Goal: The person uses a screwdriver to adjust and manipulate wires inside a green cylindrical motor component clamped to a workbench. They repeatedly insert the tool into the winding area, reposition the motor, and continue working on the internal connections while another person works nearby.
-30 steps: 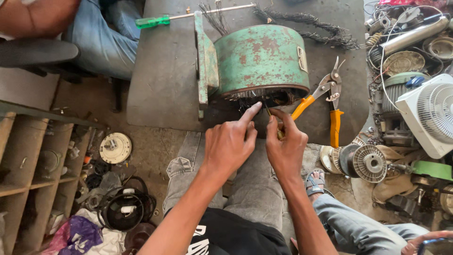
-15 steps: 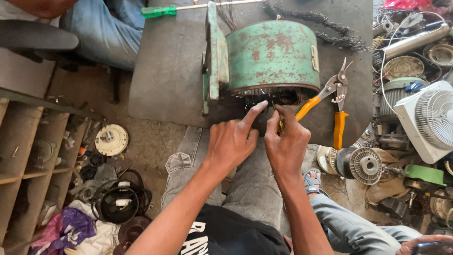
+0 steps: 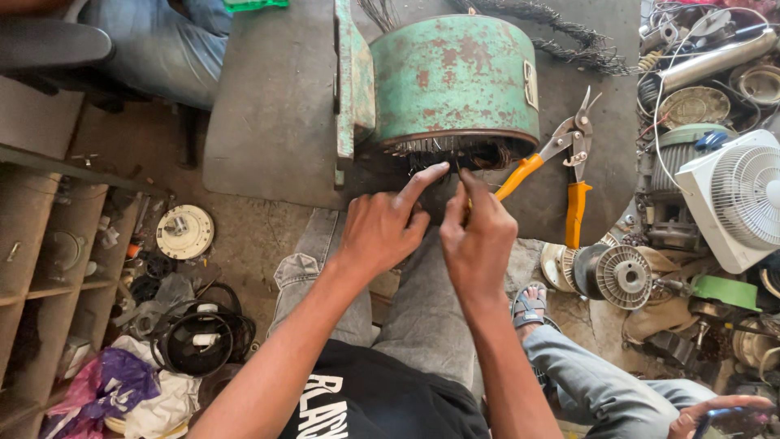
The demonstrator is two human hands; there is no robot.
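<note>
A large green, rusty electric motor housing [image 3: 451, 81] lies on a grey metal table [image 3: 268, 122], its open end with dark copper windings [image 3: 455, 153] facing me. My left hand [image 3: 382, 232] points its index finger at the windings' edge. Beside it, my right hand [image 3: 478, 236] pinches thin wire strands at the same opening, thumb and forefinger pressed together. Orange-handled snips [image 3: 561, 162] lie open on the table just right of my right hand.
Wooden shelves [image 3: 41, 268] stand at left above floor clutter of cables and bags. A white fan [image 3: 735, 195], rotors and motor parts pile at right. Another person's jeans [image 3: 154, 41] show at top left, and a hand with a phone [image 3: 723, 410] at bottom right.
The view has shifted so the motor sits higher and closer. Both hands stay at the winding opening; my right fingers have closed more tightly on the wire strands.
</note>
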